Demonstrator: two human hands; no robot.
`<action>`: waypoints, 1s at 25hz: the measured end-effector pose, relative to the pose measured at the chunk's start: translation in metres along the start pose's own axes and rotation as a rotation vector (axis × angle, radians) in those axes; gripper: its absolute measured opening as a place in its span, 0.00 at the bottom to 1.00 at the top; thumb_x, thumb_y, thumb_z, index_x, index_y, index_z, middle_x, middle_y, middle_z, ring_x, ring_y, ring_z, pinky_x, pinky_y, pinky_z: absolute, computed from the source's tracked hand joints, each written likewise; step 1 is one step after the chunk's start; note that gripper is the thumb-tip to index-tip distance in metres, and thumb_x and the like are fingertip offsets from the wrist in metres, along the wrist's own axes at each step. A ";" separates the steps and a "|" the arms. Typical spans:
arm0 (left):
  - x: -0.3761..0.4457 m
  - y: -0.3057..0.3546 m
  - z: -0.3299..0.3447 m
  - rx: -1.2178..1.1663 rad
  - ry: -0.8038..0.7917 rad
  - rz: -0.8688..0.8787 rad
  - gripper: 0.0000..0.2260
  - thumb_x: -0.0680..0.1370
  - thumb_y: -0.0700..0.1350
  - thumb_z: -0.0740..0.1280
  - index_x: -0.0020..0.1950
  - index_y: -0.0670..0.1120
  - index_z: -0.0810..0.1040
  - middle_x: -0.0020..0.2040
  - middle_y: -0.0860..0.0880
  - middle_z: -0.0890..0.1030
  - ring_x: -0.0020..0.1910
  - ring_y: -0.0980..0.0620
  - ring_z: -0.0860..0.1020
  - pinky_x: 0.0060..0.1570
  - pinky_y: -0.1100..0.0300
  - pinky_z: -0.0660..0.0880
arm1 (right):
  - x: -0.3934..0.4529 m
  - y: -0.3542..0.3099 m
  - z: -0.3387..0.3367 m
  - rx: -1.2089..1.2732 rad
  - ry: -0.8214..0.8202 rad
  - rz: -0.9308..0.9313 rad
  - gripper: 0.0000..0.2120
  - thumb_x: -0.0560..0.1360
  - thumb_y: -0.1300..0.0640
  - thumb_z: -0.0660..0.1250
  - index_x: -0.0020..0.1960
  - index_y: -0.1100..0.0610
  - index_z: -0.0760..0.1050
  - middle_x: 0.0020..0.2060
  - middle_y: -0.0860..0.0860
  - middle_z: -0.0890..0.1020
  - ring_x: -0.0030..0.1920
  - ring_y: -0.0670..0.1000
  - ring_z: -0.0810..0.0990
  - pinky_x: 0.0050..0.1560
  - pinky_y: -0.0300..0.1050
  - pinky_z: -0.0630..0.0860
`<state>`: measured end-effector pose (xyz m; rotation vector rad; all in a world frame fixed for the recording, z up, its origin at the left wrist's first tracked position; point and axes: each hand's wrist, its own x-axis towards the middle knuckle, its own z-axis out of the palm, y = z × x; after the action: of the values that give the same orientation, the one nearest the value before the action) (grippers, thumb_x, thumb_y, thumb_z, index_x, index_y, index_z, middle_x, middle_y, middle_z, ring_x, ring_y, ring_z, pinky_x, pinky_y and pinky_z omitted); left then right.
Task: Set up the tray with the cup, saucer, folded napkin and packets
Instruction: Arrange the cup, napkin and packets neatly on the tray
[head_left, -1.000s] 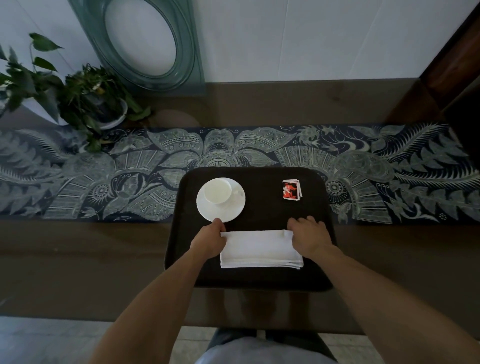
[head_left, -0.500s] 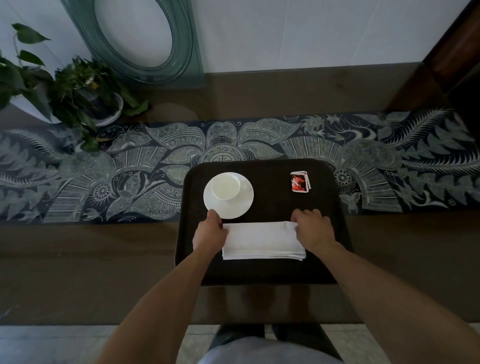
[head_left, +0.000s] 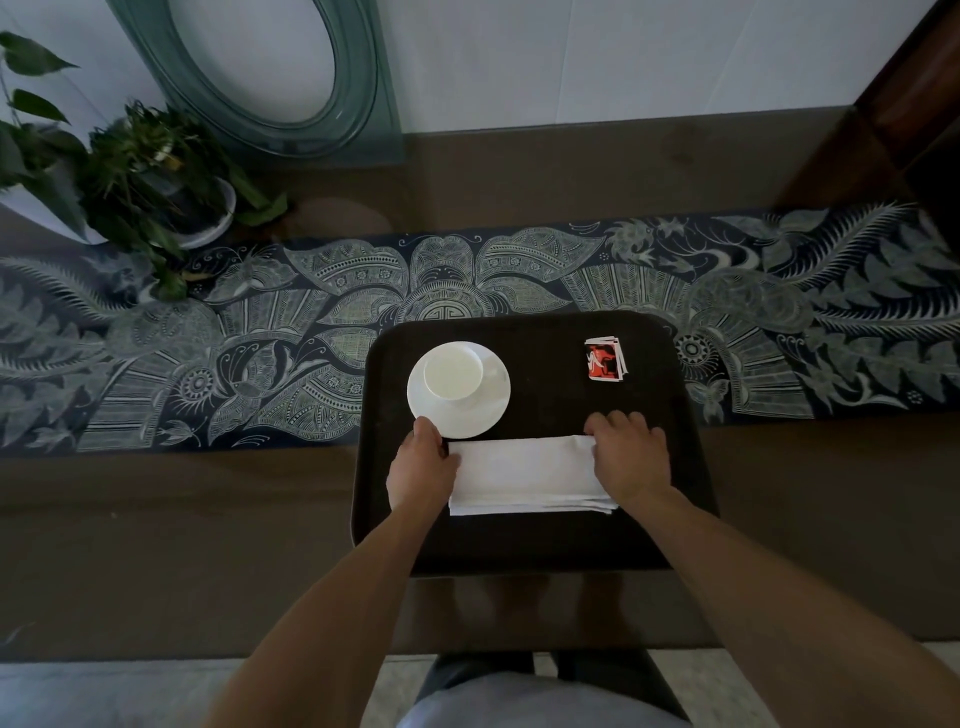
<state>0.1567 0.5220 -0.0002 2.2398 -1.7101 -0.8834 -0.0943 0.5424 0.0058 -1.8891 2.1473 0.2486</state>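
A dark brown tray (head_left: 545, 540) lies on the table in front of me. On its far left a white cup (head_left: 453, 371) stands on a white saucer (head_left: 491, 405). A small stack of red and white packets (head_left: 604, 360) lies at the tray's far right. A folded white napkin (head_left: 524, 474) lies flat across the near middle of the tray. My left hand (head_left: 420, 467) holds the napkin's left end, with fingers curled at its edge. My right hand (head_left: 629, 457) holds the right end the same way.
A patterned dark blue runner (head_left: 208, 338) crosses the brown table under the tray's far edge. Potted plants (head_left: 150, 176) stand at the far left. A teal oval-framed mirror (head_left: 280, 78) leans on the wall behind. Dark wooden furniture (head_left: 904, 104) is at the far right.
The view has shifted, so the tray sits a little further right in frame. Both hands stay on the napkin's ends; the napkin, cup, saucer and packets keep their places on the tray.
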 end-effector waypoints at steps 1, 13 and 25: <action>-0.002 -0.002 -0.001 0.043 0.031 0.055 0.12 0.73 0.45 0.70 0.46 0.47 0.66 0.44 0.52 0.74 0.40 0.49 0.75 0.34 0.55 0.70 | -0.003 0.000 0.002 -0.007 0.049 -0.017 0.17 0.76 0.57 0.66 0.64 0.49 0.71 0.59 0.52 0.74 0.60 0.56 0.71 0.58 0.55 0.71; -0.034 -0.052 0.005 0.386 0.052 0.799 0.14 0.67 0.45 0.78 0.52 0.49 0.82 0.47 0.48 0.79 0.42 0.47 0.79 0.38 0.52 0.77 | -0.068 0.013 0.035 -0.043 0.087 -0.408 0.18 0.72 0.53 0.74 0.61 0.50 0.79 0.55 0.50 0.81 0.55 0.53 0.80 0.56 0.51 0.77; -0.038 -0.054 0.005 0.371 0.051 0.887 0.06 0.72 0.41 0.74 0.46 0.45 0.80 0.43 0.47 0.79 0.36 0.48 0.77 0.27 0.56 0.75 | -0.066 0.012 0.038 0.085 0.060 -0.277 0.12 0.73 0.56 0.72 0.55 0.48 0.79 0.53 0.47 0.80 0.53 0.50 0.77 0.55 0.46 0.74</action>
<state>0.1920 0.5750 -0.0171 1.3307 -2.6278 -0.3045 -0.0958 0.6179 -0.0099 -2.1365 1.8679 0.0439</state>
